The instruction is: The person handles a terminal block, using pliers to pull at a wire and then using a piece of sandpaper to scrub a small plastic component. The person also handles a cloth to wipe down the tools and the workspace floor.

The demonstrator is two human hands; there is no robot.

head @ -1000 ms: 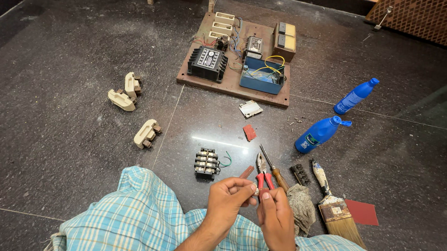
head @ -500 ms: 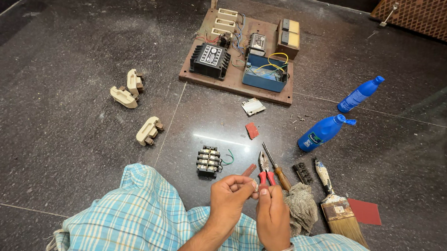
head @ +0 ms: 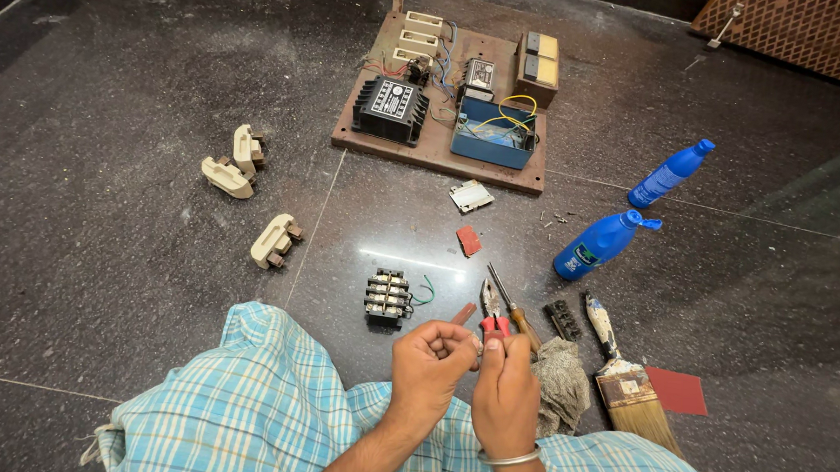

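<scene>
Biggest thing down there is the dark polished floor (head: 117, 114), and on it, well away from the person, a brown wooden board (head: 423, 152) carrying a black contactor (head: 389, 108), an open blue box (head: 493, 141) with yellow wires, and cream fuse holders. More cream fuse carriers (head: 229, 169) lie apart off to the left. Two blue plastic bottles (head: 598, 245) rest on their sides to the right, a worn paintbrush (head: 624, 383) below them, then a grey rag (head: 559, 385) just beside the hands.

Closer in, a black terminal block (head: 387, 297) with a green wire sits just ahead of the checked blue cloth (head: 275, 398) over the lap. Red-handled pliers (head: 490, 308) and a screwdriver (head: 512, 309) lie side by side right in front of the fingers.

Now the hands: the left hand (head: 429, 367) is curled shut, pinching a small reddish piece (head: 463, 313) that pokes out past the fingertips. The right hand (head: 506, 393) is closed too, thumb and forefinger pressed at the same spot; what it grips I cannot make out.

The risk, as I see it: that piece is tiny and held only at the tips, so a slip could drop it among the loose screws (head: 556, 217) on this speckled floor, where it would be hard to spot.
</scene>
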